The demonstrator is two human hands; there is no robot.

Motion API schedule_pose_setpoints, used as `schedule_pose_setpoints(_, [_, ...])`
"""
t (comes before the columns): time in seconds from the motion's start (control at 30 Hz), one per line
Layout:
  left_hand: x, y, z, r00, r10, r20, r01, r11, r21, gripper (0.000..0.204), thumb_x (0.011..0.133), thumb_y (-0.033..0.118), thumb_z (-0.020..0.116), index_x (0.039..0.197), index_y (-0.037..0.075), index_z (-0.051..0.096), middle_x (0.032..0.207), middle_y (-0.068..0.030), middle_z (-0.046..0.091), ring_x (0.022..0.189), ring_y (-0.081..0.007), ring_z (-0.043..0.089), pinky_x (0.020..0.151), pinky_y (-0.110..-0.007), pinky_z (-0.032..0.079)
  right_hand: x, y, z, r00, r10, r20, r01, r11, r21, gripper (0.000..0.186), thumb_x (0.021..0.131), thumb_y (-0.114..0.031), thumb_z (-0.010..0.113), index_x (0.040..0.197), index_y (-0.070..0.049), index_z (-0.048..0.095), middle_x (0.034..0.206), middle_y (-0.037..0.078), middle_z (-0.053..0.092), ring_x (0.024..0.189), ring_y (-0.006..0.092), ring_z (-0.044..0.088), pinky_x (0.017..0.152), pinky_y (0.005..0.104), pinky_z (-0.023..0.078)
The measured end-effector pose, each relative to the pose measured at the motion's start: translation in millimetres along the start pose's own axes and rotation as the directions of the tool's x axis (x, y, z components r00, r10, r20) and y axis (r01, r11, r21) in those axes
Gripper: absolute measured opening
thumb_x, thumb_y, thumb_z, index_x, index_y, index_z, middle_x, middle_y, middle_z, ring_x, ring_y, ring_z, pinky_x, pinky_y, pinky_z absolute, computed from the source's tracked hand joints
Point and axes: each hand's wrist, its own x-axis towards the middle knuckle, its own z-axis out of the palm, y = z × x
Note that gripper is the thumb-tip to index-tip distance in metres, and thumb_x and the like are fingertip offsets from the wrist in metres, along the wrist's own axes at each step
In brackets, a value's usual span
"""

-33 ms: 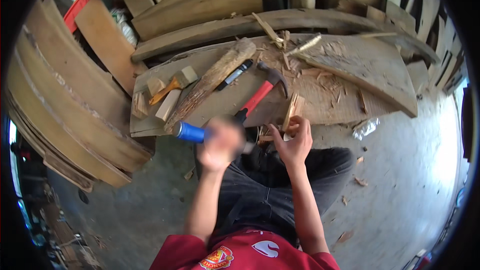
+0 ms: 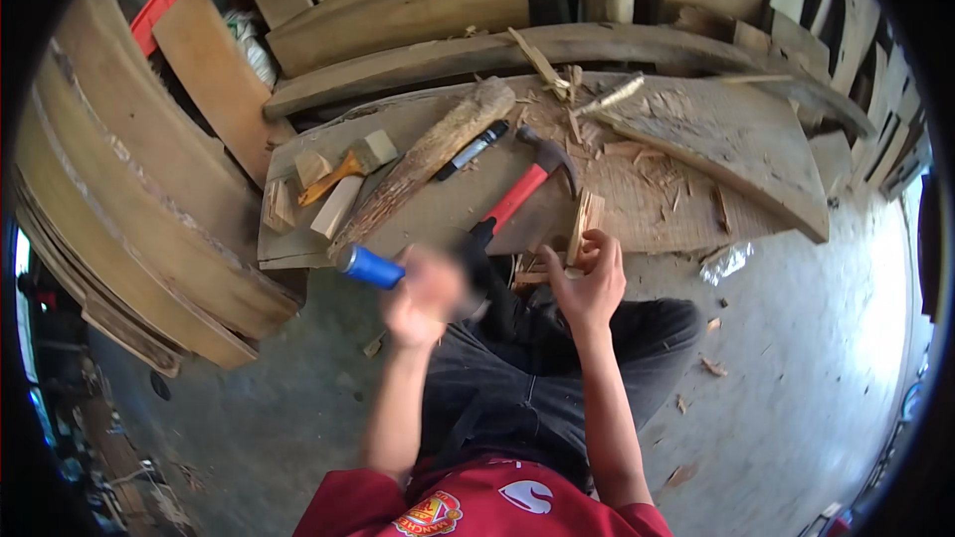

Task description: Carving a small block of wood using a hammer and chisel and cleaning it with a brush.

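Note:
My left hand (image 2: 423, 298) is closed around a tool with a blue cylindrical handle (image 2: 372, 266). The handle's grey end points left, and a blur covers the fingers and the tool's other end. At the table's near edge, my right hand (image 2: 589, 278) grips a short split piece of wood (image 2: 587, 219) between thumb and fingers, its pale top standing above them. Between the hands lies a claw hammer (image 2: 519, 196) with a red and black handle, its head away from me.
On the wooden slab table (image 2: 418, 224) lie a thick rough stick (image 2: 428, 159), a black tube-shaped thing (image 2: 472, 150), a brush (image 2: 331, 177), several wood blocks (image 2: 338, 207) and shavings. A long board (image 2: 716, 174) lies at right. Planks (image 2: 149, 209) stand around. Crumpled clear plastic (image 2: 726, 261) lies at right.
My left hand has shifted slightly left and down, and the blue handle slants more, its grey end a little further left. My right hand keeps its hold on the wood.

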Motion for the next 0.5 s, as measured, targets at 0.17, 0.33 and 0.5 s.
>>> schedule_pose_setpoints(0.17, [-42, 78, -51, 0.9, -0.067, -0.431, 0.222, 0.921, 0.32, 0.022, 0.085, 0.009, 0.062, 0.07, 0.008, 0.047, 0.053, 0.0049, 0.038, 0.044, -0.004, 0.032, 0.043, -0.022, 0.025, 27, 29, -2, 0.988, -0.131, -0.082, 0.121, 0.985, -0.12, 0.026, 0.068, -0.002, 0.069, 0.092, -0.01, 0.069, 0.085, 0.007, 0.063, 0.068, 0.0241, 0.064, 0.06, 0.0349, 0.05])
schedule_pose_setpoints(0.33, [-75, 65, -93, 0.854, 0.16, -0.495, 0.404, 0.396, 0.825, 0.03, 0.083, 0.025, 0.072, 0.069, 0.005, 0.054, 0.058, 0.0024, 0.049, 0.056, -0.0066, 0.043, 0.051, -0.028, 0.035, 63, 55, -12, 0.926, -0.25, -0.283, 0.23, 0.968, -0.099, 0.022, 0.076, -0.002, 0.074, 0.097, -0.006, 0.073, 0.087, 0.008, 0.066, 0.066, 0.0191, 0.062, 0.053, 0.0296, 0.048])
schedule_pose_setpoints(0.5, [-131, -13, -123, 0.856, 0.249, -0.453, 0.4, 0.236, 0.886, 0.024, 0.08, 0.024, 0.07, 0.072, 0.005, 0.057, 0.052, -0.01, 0.054, 0.05, -0.0263, 0.062, 0.048, -0.036, 0.044, 94, 29, -1, 0.898, -0.385, -0.211, 0.379, 0.923, -0.072, 0.021, 0.075, -0.001, 0.075, 0.096, -0.003, 0.073, 0.088, 0.007, 0.067, 0.063, 0.0121, 0.061, 0.048, 0.023, 0.048])
